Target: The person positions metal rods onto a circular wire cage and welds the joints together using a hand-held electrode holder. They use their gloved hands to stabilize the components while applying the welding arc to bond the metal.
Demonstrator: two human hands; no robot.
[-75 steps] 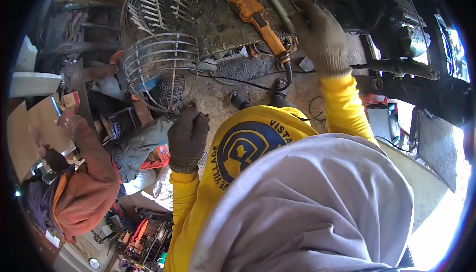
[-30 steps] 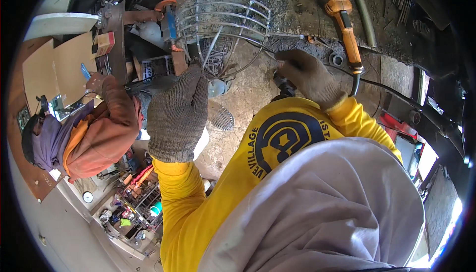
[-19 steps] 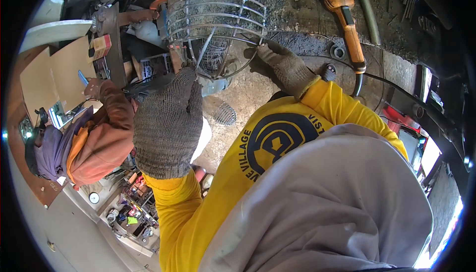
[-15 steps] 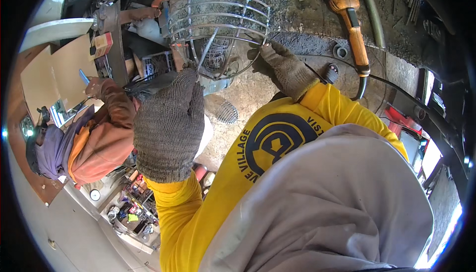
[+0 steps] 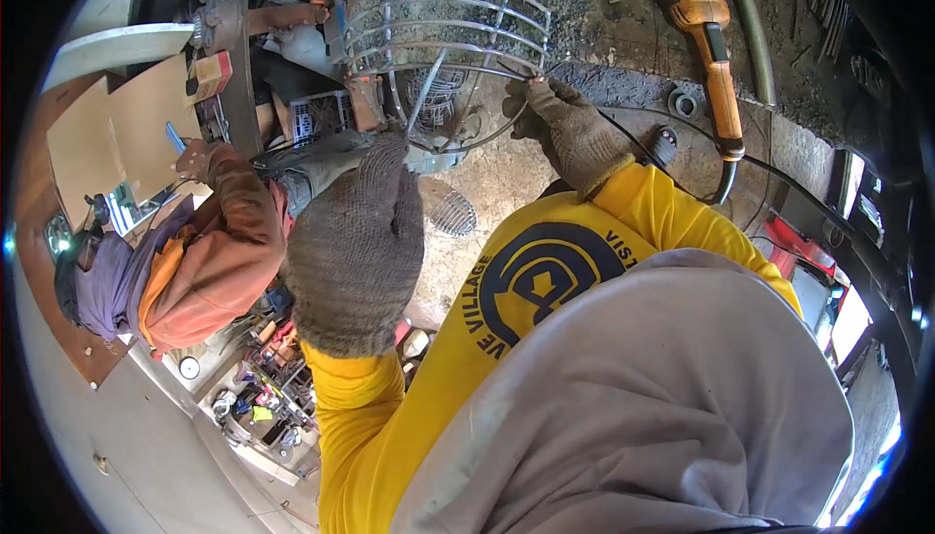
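Observation:
A rounded cage of bent metal rods (image 5: 448, 47) stands at the near edge of the worktop, its curved bars facing up. My right hand (image 5: 575, 135), in a grey-brown knitted glove, pinches the cage's right corner between thumb and fingers. A thin dark rod or wire runs by those fingertips; I cannot make out if it is held. My left hand (image 5: 355, 242), gloved alike, reaches up to the cage's lower left rim, fingers together and closed at the rod there. The back of the glove hides most of that grip.
An orange angle grinder (image 5: 703, 18) lies on the worktop at the right, its black cable trailing right. Near it sit a metal ring (image 5: 683, 103) and a long pipe (image 5: 748, 28). At left a person in an orange-brown jacket (image 5: 219, 276) works beside cardboard (image 5: 136, 135).
The whole view has shifted slightly, so cage and grinder appear a little further right. My left hand has moved right along with the cage; both hands keep their places on it.

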